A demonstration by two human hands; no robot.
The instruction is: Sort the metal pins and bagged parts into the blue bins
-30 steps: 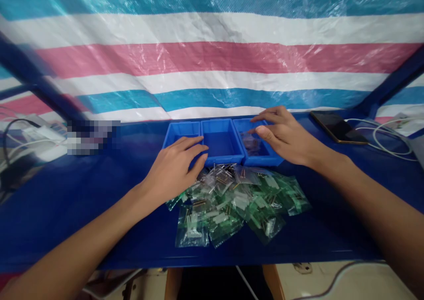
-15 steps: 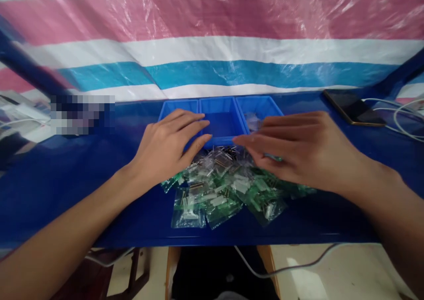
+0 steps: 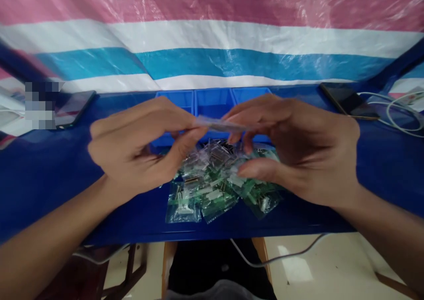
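Between thumb and fingers, my left hand (image 3: 142, 145) pinches one end of a small clear plastic bag (image 3: 218, 124), held above the pile. My right hand (image 3: 298, 145) is at the bag's other end, its thumb spread away below and its fingers apart, the fingertips near or against the bag. What the bag holds is blurred. Under both hands lies a pile of clear and green bags (image 3: 212, 194) with white and metal pin parts inside. Behind the pile stands a blue three-section bin (image 3: 215, 101), partly hidden by my hands.
A phone (image 3: 76, 110) lies at the left of the blue table (image 3: 132, 220). Another dark phone (image 3: 347, 101) and white cables (image 3: 394, 117) are at the right. A striped plastic sheet (image 3: 212, 61) hangs behind the table.
Both hands have come closer together over the pile, and the left now grips a bag. The right hand has turned and its thumb has spread. The view has tilted down slightly.
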